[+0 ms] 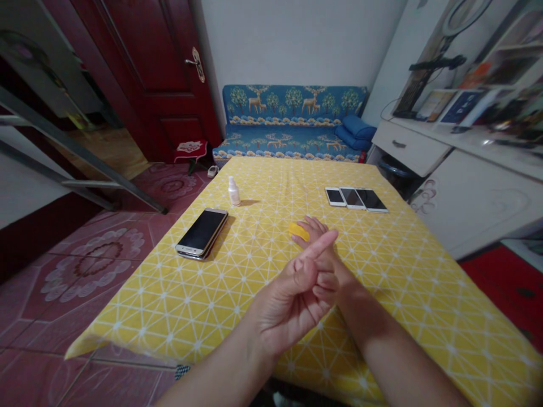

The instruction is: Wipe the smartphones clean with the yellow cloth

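My right hand (pixel 315 229) is over the middle of the table, its fingers round a small yellow cloth or sponge (pixel 298 230); which of the two I cannot tell. Nearer to me, my left hand (pixel 299 291) is raised with the palm side showing. Its index finger points up and right across my right wrist, the other fingers are curled in, and nothing is in it. Left of the hands lies a stack of phones (pixel 202 233), a gold-edged one on top. A small white spray bottle (pixel 233 192) stands upright behind that stack.
A yellow patterned tablecloth (pixel 169 316) covers the table. Three phones (pixel 353 199) lie side by side at the far right. Beyond are a blue deer-print sofa (pixel 288 133) and a red stool (pixel 190 150). A white cabinet (pixel 470 198) stands along the right.
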Available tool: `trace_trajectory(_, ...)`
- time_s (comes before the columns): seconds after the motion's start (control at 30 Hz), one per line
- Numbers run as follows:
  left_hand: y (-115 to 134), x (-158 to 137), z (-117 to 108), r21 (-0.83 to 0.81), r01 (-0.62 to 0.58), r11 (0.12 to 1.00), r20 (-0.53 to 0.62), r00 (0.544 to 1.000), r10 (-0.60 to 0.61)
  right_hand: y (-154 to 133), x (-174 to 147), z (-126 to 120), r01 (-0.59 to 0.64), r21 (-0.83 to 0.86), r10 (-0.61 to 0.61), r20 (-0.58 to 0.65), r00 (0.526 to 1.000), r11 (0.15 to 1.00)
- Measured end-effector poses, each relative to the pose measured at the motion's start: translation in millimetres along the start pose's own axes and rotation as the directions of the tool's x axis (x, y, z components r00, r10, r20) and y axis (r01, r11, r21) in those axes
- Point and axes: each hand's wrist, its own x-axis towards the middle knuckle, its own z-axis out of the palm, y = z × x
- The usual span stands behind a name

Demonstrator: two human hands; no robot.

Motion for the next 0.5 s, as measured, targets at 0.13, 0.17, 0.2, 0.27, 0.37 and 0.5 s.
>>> trace_trajectory(0.13, 1, 0, -5, 0.063, 0.006, 0.998, 0.003, 1.0, -0.006, 5, 7, 6, -0.012, -0.013, 0.012, 0.01, 1.0, 1.0)
trace_trajectory(0.17, 1, 0, -5, 0.085, 0.001, 0.996, 0.0, 1.0, -0.001, 5, 8, 7, -0.01, -0.014, 0.011, 0.014, 1.0, 1.0)
trace_trajectory(0.2, 2, 1, -6, 0.114, -0.005, 0.993, -0.001, 1.0, 0.005, 6, 9, 7, -0.011, -0.02, 0.011, 0.018, 1.0, 1.0)
trace_trajectory(0.27, 7, 3, -7, 0.194, -0.04, 0.98, 0.007, 0.999, 0.039, 7, 10, 7, -0.018, -0.039, 0.019, 0.029, 0.999, 0.999)
trace_trajectory(0.37, 29, 11, -14, 0.38, -0.212, 0.9, 0.027, 0.975, 0.219, 9, 14, 8, -0.017, -0.071, 0.02, 0.05, 0.999, 0.997)
trace_trajectory(0.5, 88, 18, -39, 0.782, -0.473, 0.405, 0.047, 0.693, 0.719, 14, 17, 12, -0.014, -0.087, 0.021, 0.078, 0.997, 0.996)
